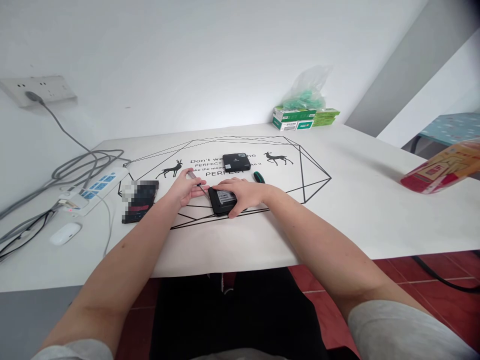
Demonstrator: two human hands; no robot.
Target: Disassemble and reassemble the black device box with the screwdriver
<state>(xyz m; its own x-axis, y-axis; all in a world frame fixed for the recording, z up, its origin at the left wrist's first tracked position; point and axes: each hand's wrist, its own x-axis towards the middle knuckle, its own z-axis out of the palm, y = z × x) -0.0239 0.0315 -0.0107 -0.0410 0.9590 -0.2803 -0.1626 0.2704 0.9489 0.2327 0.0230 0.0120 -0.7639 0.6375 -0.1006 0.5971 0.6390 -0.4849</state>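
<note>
Nearest you are your black trousers [240, 315] and the red tiled floor [318, 300], with a grey sleeve [405, 330] at the right. Past the near edge of the white surface [232, 255], a small white rounded object [65, 233] lies at far left of your arms. Between it and your left forearm sits a dark slab [142, 202], partly blurred into blocks.

In the middle of the surface, your right hand [243, 193] is curved over a labelled black device [221, 210], gripping it with the fingers across its top and the thumb at its near side. Your left hand [187, 188] is just to the left of it, pinching a slim tool [192, 176] while the other fingers stretch out; the tool's thin shaft slants right and nearer, its tip at the device's left edge. Whether the tip touches is too small to tell.

To the left, a white power strip [101, 186] carries plugged-in cables. Beyond your right hand lies a green-and-black object [258, 177], and to its left, farther off, a flat black square case [236, 162]. A red-and-yellow packet [435, 170] stands well to the right. Farthest, green-and-white boxes [294, 116] bear a clear plastic bag [309, 90] by the wall.
</note>
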